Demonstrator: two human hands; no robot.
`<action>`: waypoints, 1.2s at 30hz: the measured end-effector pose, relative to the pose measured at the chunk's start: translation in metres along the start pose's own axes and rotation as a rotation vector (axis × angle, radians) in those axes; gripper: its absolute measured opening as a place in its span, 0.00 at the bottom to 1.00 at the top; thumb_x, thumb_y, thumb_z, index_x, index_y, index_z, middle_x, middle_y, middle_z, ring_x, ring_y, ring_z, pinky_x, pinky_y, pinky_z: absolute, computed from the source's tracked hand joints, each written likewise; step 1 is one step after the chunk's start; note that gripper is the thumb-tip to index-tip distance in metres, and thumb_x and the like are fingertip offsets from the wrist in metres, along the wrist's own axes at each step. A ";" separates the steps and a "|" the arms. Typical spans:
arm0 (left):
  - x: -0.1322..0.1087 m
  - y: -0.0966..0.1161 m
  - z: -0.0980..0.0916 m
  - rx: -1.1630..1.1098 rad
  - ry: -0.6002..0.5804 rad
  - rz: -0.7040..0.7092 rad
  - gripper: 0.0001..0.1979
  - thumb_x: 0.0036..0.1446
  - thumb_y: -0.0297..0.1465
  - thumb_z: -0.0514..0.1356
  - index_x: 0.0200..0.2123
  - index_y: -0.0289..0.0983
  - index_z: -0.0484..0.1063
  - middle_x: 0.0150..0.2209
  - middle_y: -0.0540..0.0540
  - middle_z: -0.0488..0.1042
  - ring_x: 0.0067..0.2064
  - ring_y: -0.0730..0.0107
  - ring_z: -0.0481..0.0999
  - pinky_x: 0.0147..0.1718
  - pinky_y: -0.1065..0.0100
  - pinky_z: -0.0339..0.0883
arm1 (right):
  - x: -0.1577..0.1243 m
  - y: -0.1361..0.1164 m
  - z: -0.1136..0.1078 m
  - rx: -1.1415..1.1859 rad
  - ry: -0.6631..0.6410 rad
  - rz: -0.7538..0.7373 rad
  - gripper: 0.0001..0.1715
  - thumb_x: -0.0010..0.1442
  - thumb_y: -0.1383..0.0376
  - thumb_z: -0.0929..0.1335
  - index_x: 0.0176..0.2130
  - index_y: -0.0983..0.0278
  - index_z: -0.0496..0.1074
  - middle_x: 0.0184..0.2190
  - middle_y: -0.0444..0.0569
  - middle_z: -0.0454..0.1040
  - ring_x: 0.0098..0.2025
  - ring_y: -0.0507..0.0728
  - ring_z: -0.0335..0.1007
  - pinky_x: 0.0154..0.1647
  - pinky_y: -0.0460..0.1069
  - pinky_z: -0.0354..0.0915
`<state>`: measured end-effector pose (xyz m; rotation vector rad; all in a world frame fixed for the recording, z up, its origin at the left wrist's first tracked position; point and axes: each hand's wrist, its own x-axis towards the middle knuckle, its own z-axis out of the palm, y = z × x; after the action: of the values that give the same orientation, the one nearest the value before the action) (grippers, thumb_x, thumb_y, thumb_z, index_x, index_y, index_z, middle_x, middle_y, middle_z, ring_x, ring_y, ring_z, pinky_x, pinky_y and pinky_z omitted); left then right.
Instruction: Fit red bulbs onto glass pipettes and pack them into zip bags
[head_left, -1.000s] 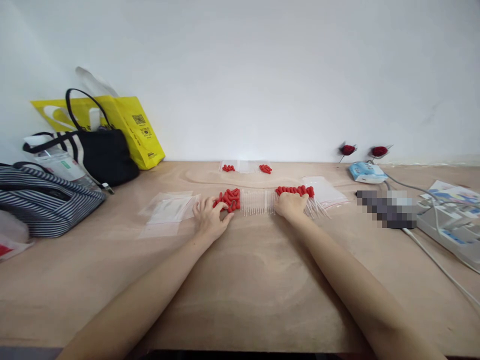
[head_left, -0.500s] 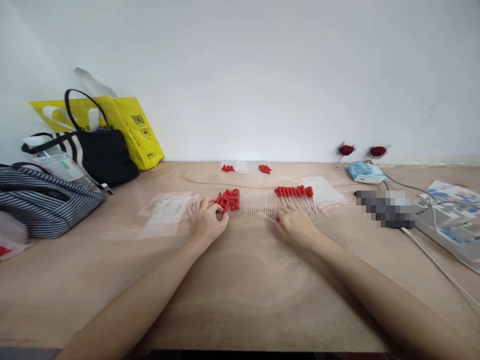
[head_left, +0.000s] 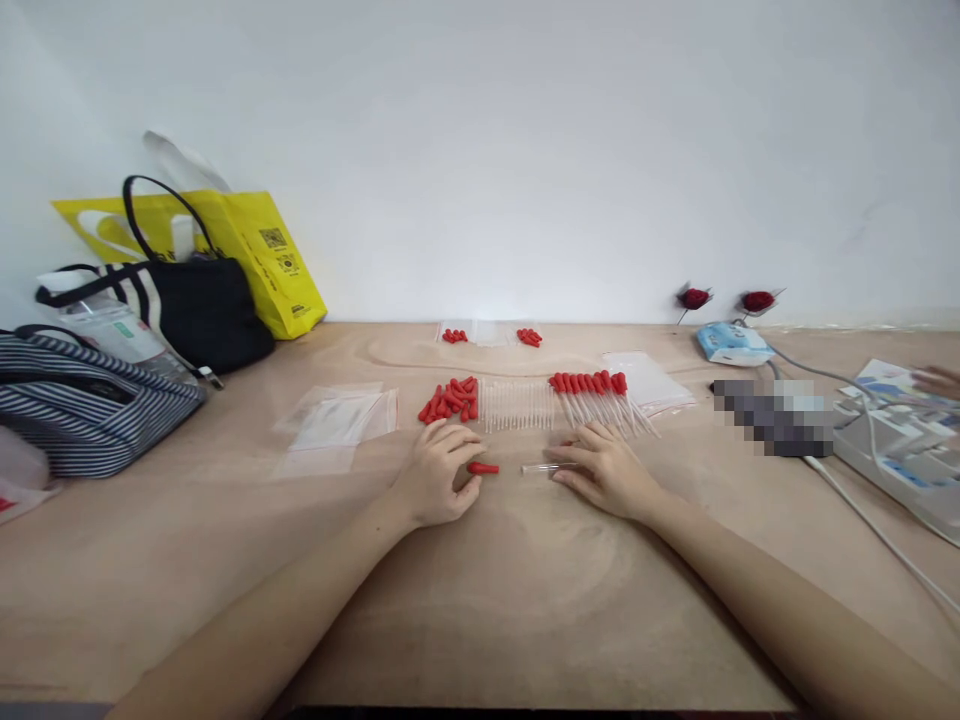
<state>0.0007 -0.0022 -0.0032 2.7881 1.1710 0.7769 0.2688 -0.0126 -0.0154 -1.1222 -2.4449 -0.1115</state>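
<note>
My left hand [head_left: 442, 472] is closed lightly on a red rubber dropper bulb [head_left: 484, 468], which pokes out past the fingertips toward the right. Facing it, my right hand [head_left: 609, 472] grips a clear glass dropper tube [head_left: 541, 467] that points left. A small gap separates tube and bulb. Beyond my left hand lies a loose pile of red bulbs [head_left: 451, 398]. Next to the pile, several clear tubes [head_left: 516, 405] lie side by side in a row. Behind my right hand are several droppers with red bulbs [head_left: 589, 384] fitted on their tubes.
Clear plastic bags [head_left: 337, 425] lie at left, another bag [head_left: 649, 380] at right. Small groups of red bulbs [head_left: 454, 336] sit by the wall. Handbags [head_left: 217, 310] and a yellow bag [head_left: 289, 270] stand left. A power strip [head_left: 892, 465] and another person's hand [head_left: 937, 382] are at right.
My left hand has come away from the pile toward me with a bulb. My right hand has drawn back from the tube row with a tube. Another person's hand has appeared at far right.
</note>
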 end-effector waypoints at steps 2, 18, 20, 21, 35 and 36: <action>0.000 0.000 0.008 -0.028 0.007 0.021 0.15 0.50 0.32 0.56 0.42 0.40 0.71 0.43 0.45 0.73 0.48 0.61 0.69 0.52 0.54 0.56 | 0.000 -0.001 0.005 0.019 0.031 0.008 0.16 0.56 0.57 0.64 0.43 0.58 0.71 0.41 0.51 0.70 0.41 0.56 0.63 0.40 0.52 0.58; 0.002 0.008 0.027 -0.047 0.164 0.120 0.10 0.59 0.30 0.51 0.39 0.36 0.72 0.40 0.45 0.76 0.48 0.63 0.72 0.51 0.52 0.60 | 0.003 -0.026 0.016 0.105 0.264 0.138 0.10 0.59 0.67 0.60 0.32 0.62 0.70 0.32 0.48 0.74 0.43 0.56 0.65 0.52 0.58 0.51; 0.002 0.011 0.026 -0.062 0.187 0.127 0.10 0.58 0.29 0.52 0.40 0.37 0.71 0.39 0.46 0.77 0.44 0.66 0.74 0.53 0.52 0.58 | 0.004 -0.032 0.014 0.078 0.278 0.139 0.10 0.59 0.67 0.60 0.31 0.62 0.69 0.28 0.45 0.75 0.40 0.55 0.67 0.55 0.59 0.44; 0.002 0.013 0.025 -0.072 0.196 0.128 0.10 0.59 0.29 0.52 0.41 0.37 0.70 0.38 0.47 0.77 0.42 0.68 0.75 0.54 0.52 0.56 | 0.005 -0.035 0.014 0.069 0.284 0.132 0.10 0.59 0.67 0.60 0.31 0.62 0.69 0.27 0.44 0.75 0.39 0.54 0.67 0.56 0.60 0.42; 0.003 0.018 0.028 -0.107 0.350 0.120 0.06 0.57 0.28 0.54 0.38 0.38 0.69 0.32 0.51 0.78 0.30 0.76 0.76 0.53 0.58 0.60 | 0.006 -0.051 0.017 0.055 0.386 0.030 0.09 0.58 0.67 0.62 0.37 0.62 0.71 0.25 0.42 0.74 0.33 0.51 0.66 0.55 0.58 0.41; 0.003 0.018 0.028 -0.102 0.359 0.118 0.06 0.57 0.28 0.54 0.37 0.38 0.69 0.31 0.52 0.78 0.29 0.76 0.76 0.52 0.59 0.61 | 0.006 -0.053 0.017 0.064 0.383 0.031 0.09 0.58 0.67 0.62 0.37 0.62 0.71 0.25 0.42 0.74 0.32 0.51 0.66 0.54 0.58 0.42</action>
<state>0.0276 -0.0085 -0.0228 2.7258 0.9738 1.3519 0.2200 -0.0398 -0.0224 -1.0051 -2.0766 -0.2166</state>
